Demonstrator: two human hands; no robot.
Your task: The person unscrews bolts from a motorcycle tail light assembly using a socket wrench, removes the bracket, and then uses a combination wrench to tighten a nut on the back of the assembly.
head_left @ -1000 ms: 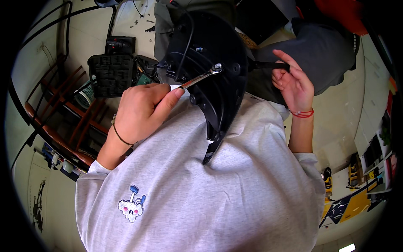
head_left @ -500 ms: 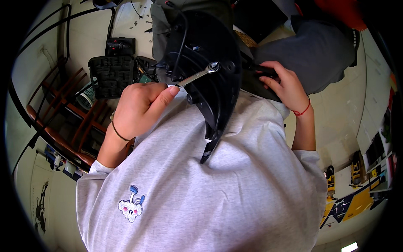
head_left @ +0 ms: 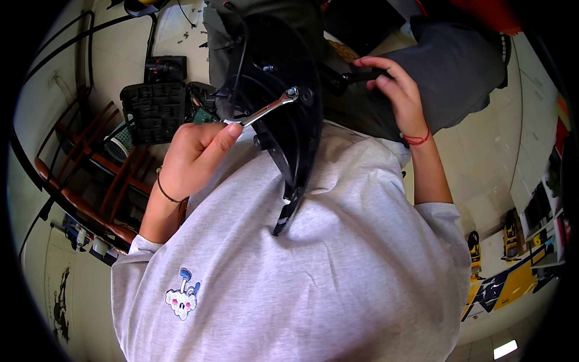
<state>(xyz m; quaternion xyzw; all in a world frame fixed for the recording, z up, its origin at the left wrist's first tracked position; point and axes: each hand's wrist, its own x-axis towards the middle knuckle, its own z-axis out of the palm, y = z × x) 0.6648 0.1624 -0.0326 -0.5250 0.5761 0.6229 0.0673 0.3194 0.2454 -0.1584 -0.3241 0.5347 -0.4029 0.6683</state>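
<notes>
My left hand (head_left: 196,154) is closed around a silver wrench (head_left: 259,113). The wrench's ring end sits over a bolt (head_left: 292,93) on a curved black plastic part (head_left: 277,54), which looks like a fender. That part rests across my lap, its narrow tip against my light grey shirt. A second bolt (head_left: 268,69) and a thin black cable (head_left: 245,57) show on it. On the part's right side, my right hand (head_left: 400,96) has its fingers around the end of a slim black handle (head_left: 360,76). The handle's far end is hidden behind the part.
An open black tool case (head_left: 154,111) lies on the floor at the left, with a power drill (head_left: 166,69) beyond it. Brown wooden chairs (head_left: 99,175) and a green basket (head_left: 119,143) stand further left. Small loose pieces (head_left: 186,37) are scattered on the floor ahead.
The black part, wrench and left hand have shifted a little left in view. My right hand has moved forward, and more of the black handle shows between it and the part.
</notes>
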